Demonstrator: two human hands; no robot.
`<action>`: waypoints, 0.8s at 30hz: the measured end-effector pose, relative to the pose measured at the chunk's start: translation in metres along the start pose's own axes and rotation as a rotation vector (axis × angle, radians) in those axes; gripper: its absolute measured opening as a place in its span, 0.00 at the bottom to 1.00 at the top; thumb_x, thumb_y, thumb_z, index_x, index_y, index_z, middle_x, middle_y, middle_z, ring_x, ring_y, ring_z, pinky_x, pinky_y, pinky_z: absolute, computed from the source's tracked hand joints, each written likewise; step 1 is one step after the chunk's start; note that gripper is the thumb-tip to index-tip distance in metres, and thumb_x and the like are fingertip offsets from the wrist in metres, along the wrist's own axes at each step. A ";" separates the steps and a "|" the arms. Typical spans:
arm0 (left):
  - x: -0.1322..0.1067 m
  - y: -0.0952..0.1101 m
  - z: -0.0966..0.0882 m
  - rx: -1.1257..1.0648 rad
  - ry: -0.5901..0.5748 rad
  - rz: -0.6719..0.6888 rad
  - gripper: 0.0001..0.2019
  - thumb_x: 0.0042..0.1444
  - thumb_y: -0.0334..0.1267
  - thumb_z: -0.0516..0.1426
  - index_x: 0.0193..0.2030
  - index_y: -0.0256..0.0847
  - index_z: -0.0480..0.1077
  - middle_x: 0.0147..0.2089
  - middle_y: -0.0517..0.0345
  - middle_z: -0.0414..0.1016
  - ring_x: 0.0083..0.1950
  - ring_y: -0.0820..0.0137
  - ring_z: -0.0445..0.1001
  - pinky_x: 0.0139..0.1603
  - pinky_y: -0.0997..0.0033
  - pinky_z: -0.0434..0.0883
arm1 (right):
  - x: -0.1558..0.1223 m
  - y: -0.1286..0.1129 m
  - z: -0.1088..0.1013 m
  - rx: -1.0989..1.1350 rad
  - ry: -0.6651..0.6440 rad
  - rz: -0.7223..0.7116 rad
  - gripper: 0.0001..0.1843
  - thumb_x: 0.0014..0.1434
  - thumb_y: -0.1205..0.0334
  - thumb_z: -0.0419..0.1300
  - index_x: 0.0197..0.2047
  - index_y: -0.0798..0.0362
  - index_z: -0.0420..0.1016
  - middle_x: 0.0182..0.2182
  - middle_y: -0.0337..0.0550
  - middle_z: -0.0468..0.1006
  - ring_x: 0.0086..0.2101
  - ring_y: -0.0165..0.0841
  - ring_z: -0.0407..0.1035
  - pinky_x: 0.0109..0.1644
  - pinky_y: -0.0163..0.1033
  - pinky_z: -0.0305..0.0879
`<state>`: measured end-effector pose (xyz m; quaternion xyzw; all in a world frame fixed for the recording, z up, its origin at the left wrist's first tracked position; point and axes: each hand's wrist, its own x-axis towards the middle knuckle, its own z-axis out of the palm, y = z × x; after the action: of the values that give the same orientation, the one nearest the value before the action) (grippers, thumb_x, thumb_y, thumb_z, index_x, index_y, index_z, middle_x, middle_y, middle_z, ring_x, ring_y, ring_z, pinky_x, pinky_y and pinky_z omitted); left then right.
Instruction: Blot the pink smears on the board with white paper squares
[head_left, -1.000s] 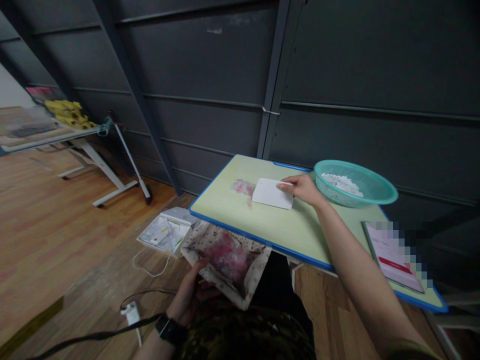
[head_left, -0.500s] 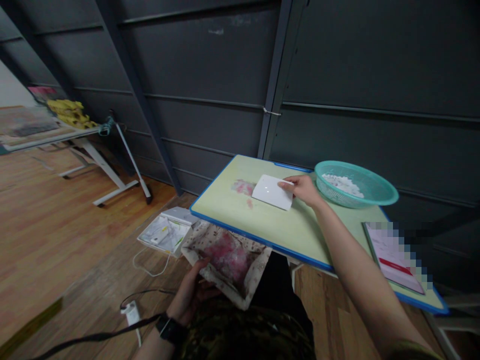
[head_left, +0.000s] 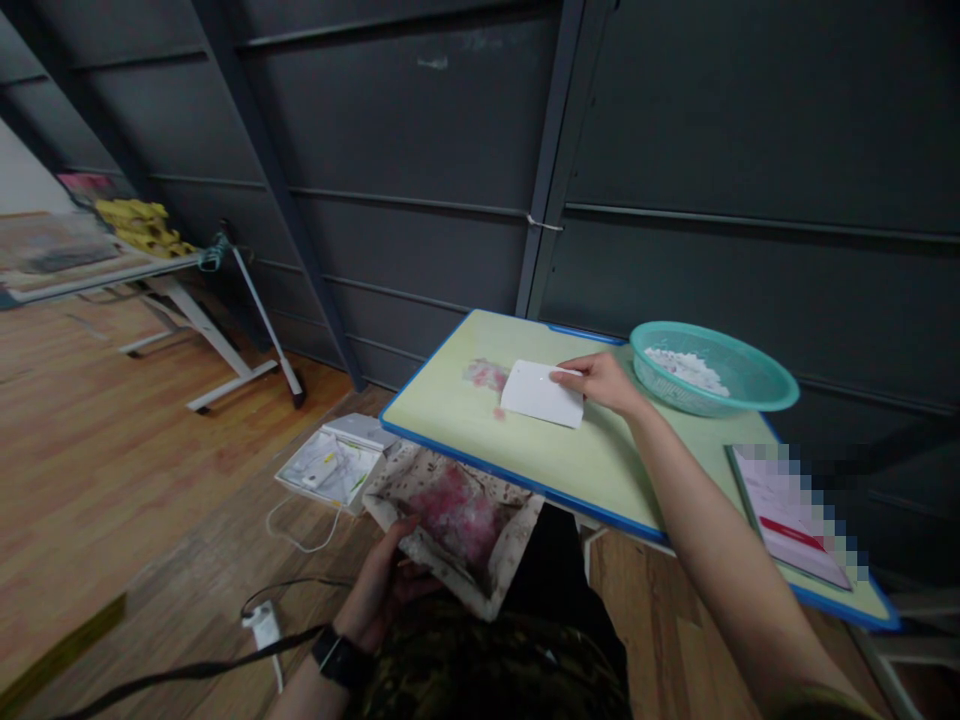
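Note:
My right hand (head_left: pixel 596 382) grips a thin white rectangular card or sheet (head_left: pixel 541 394) by its right edge, thumb on top. The card is at the pale yellow tabletop (head_left: pixel 480 440), just right of a smeared patch of pink and grey powder (head_left: pixel 486 374). Below the table's front edge, my left hand (head_left: pixel 397 565) holds a speckled, cloth-like open box (head_left: pixel 450 580) by its near left rim. Pink and whitish powdery stuff (head_left: pixel 457 510) lies inside it. Some left fingers are hidden under the box.
A green plastic basket (head_left: pixel 757 375) with white bits stands at the table's back right. Nearer lies a tablet-like panel (head_left: pixel 787 520), partly pixelated. An open white box (head_left: pixel 330 470) and a power strip (head_left: pixel 262 630) with cables are lower left. Dark panels (head_left: pixel 405 250) rise behind.
My right hand has shifted the card slightly left and towards me, and its tilt has changed a little. My left hand and the box have hardly moved.

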<state>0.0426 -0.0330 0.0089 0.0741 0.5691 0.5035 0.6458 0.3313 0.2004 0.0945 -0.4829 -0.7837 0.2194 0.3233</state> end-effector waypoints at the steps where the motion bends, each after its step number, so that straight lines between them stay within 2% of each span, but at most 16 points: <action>1: 0.000 0.000 0.000 0.000 0.007 -0.001 0.11 0.50 0.38 0.61 0.39 0.40 0.67 0.27 0.61 0.72 0.24 0.70 0.72 0.31 0.62 0.78 | 0.000 0.000 -0.001 0.041 0.001 0.024 0.25 0.51 0.43 0.59 0.32 0.58 0.81 0.22 0.40 0.75 0.22 0.30 0.62 0.22 0.35 0.56; 4: -0.001 0.001 0.002 -0.001 0.015 -0.016 0.12 0.50 0.38 0.61 0.40 0.40 0.67 0.28 0.60 0.73 0.25 0.69 0.73 0.34 0.61 0.78 | 0.002 0.003 -0.003 0.145 0.045 0.108 0.26 0.49 0.43 0.60 0.35 0.60 0.81 0.22 0.43 0.75 0.21 0.29 0.61 0.21 0.34 0.56; 9: -0.001 0.002 0.003 0.003 0.014 -0.012 0.10 0.52 0.38 0.60 0.41 0.40 0.67 0.28 0.61 0.73 0.25 0.71 0.73 0.34 0.61 0.78 | 0.003 0.007 0.009 0.138 0.058 0.140 0.23 0.46 0.44 0.61 0.29 0.59 0.77 0.20 0.41 0.72 0.19 0.28 0.60 0.19 0.33 0.54; 15: 0.000 0.002 0.002 0.005 0.000 -0.015 0.11 0.51 0.37 0.60 0.41 0.40 0.66 0.27 0.59 0.75 0.22 0.71 0.72 0.33 0.61 0.78 | -0.002 -0.005 0.027 0.267 -0.143 0.122 0.22 0.51 0.43 0.60 0.33 0.57 0.73 0.19 0.38 0.71 0.17 0.28 0.64 0.18 0.32 0.58; 20: 0.000 0.003 0.002 0.022 -0.011 -0.016 0.12 0.53 0.38 0.59 0.43 0.39 0.66 0.30 0.56 0.77 0.24 0.68 0.74 0.33 0.60 0.78 | -0.002 -0.007 0.014 0.280 -0.071 0.166 0.20 0.50 0.45 0.61 0.32 0.56 0.72 0.19 0.39 0.72 0.16 0.28 0.65 0.17 0.33 0.59; 24: 0.001 0.002 0.001 0.002 -0.011 -0.031 0.11 0.53 0.38 0.59 0.42 0.40 0.67 0.30 0.57 0.76 0.25 0.69 0.75 0.34 0.61 0.78 | -0.003 -0.002 0.004 0.267 -0.160 0.202 0.18 0.49 0.48 0.63 0.30 0.56 0.70 0.18 0.39 0.72 0.16 0.27 0.65 0.17 0.32 0.60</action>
<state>0.0418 -0.0307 0.0101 0.0687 0.5669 0.4924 0.6568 0.3284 0.1966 0.0920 -0.4933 -0.7182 0.3904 0.2975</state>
